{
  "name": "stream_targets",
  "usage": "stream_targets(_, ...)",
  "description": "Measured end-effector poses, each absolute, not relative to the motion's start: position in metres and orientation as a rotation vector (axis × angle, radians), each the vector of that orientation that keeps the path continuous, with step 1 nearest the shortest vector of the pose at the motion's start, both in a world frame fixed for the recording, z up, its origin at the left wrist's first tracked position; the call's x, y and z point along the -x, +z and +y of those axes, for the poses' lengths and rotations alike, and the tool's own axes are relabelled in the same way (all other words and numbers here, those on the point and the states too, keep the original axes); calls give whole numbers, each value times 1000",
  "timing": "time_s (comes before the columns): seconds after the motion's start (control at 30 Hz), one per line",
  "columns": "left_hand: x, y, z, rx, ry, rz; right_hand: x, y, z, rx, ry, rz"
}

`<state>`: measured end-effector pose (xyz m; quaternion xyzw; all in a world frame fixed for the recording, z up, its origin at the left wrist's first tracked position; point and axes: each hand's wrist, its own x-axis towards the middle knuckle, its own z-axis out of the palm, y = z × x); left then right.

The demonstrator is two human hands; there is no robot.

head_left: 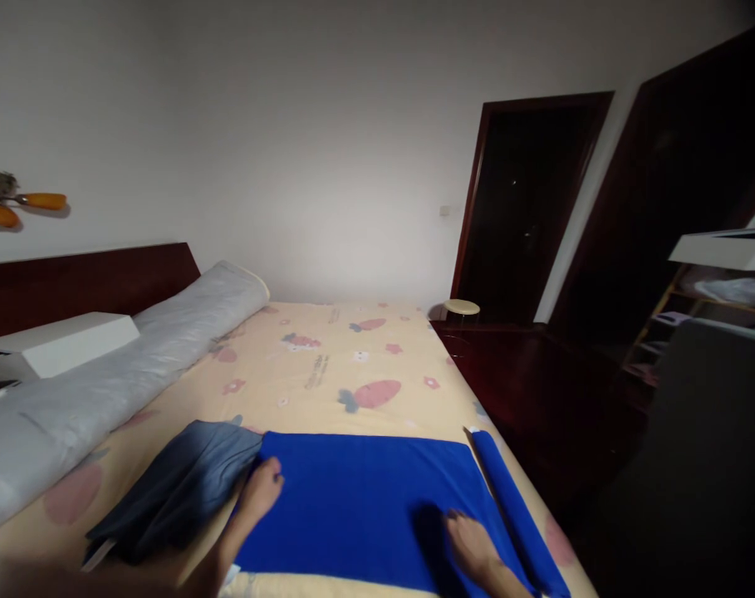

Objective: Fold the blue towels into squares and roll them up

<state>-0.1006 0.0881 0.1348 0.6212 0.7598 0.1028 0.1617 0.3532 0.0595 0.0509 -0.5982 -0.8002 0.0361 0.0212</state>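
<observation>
A blue cloth lies spread flat on the bed, roughly rectangular. Over its left edge is my left hand, fingers curled in with no cloth bunched in them. My right hand is above the cloth's right part, its fingers bent and closed, casting a dark shadow to the left. Along the right side of the cloth runs a narrow rolled or folded blue strip with a small white bit at its far end. To the left of my left hand lies a crumpled dark grey-blue cloth.
The bed sheet is cream with pink carrot prints. A long grey wrapped roll and a white box lie by the dark headboard. A round stool stands beyond the bed near a dark door. Shelves are at right.
</observation>
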Motion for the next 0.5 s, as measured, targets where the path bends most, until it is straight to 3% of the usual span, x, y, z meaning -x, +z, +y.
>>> stream_targets(0.13, -12, 105, 103, -2011, 223, 1890, -266, 54, 78, 1790, 268, -2444)
stream_targets(0.27, -86, 57, 82, -2060, 121, 1780, -212, 17, 77, 1789, 458, -2261)
stream_targets(0.4, -82, 12, 64, -2059, 44, 1839, -219, -21, 68, 1639, 471, -2261)
stream_targets(0.5, -40, -5, 59, -1968, 141, 2157, -252, -32, 58, 1814, 345, -2104)
